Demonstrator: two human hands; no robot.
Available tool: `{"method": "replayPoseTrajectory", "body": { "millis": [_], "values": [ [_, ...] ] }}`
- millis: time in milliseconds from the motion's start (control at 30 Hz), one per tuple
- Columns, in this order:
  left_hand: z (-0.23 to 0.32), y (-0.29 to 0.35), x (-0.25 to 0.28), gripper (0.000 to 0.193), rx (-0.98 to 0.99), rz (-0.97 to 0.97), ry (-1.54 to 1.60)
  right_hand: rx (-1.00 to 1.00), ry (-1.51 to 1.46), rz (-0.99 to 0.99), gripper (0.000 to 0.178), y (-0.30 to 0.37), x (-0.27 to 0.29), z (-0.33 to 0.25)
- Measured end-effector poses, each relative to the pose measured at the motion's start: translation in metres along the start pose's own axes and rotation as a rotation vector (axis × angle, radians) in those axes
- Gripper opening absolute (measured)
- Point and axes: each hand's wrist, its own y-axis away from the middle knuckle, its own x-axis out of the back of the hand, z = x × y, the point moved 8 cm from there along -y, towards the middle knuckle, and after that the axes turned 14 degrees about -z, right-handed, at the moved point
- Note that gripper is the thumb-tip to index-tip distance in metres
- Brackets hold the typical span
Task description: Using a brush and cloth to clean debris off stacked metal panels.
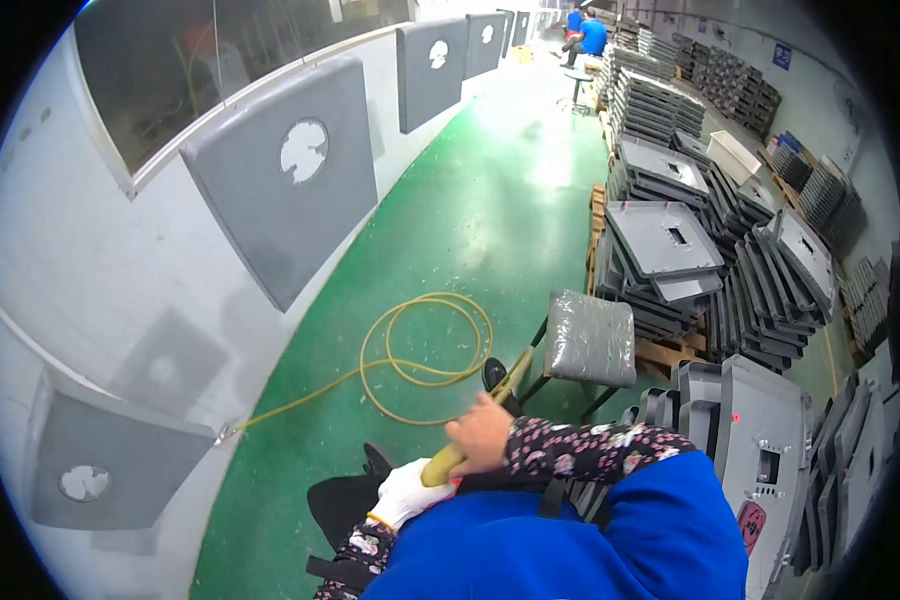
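Close to my body, my left hand (406, 494) wears a white glove and is closed around a thick yellow length that looks like a bundled yellow hose (440, 467). My bare right hand (481, 436) lies over the same bundle just ahead of the glove, fingers curled and slightly smeared. Beyond it, yellow strands run up toward a stool. On the green floor ahead, a loose yellow hose coil (430, 384) lies in wide loops. Its tail stretches left to a metal fitting (226, 434) by the wall. My right hand hides part of the bundle.
A plastic-wrapped stool (591, 338) stands just ahead right. Stacked grey panels (665, 240) on wooden pallets line the right side, with more panels (765, 450) beside my right arm. Grey padded panels (290, 180) hang along the left wall. A person in blue (592, 38) sits far ahead.
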Motion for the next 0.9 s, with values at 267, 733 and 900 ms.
{"method": "replayPoseTrajectory", "body": {
  "millis": [267, 733, 900],
  "values": [
    [-0.006, -0.011, 0.0, 0.059, -0.474, -0.019, 0.561, 0.084, -0.68, 0.136, 0.047, -0.001, 0.035, 0.03],
    [-0.036, -0.029, 0.009, 0.039, -0.591, 0.576, 0.585, 0.493, -1.513, -0.162, 0.019, -0.005, 0.021, -0.064],
    [0.0, -0.034, -0.021, 0.035, -0.447, 0.197, -0.269, 0.075, -0.284, -0.023, 0.041, 0.026, 0.039, -0.043]
  ]
}}
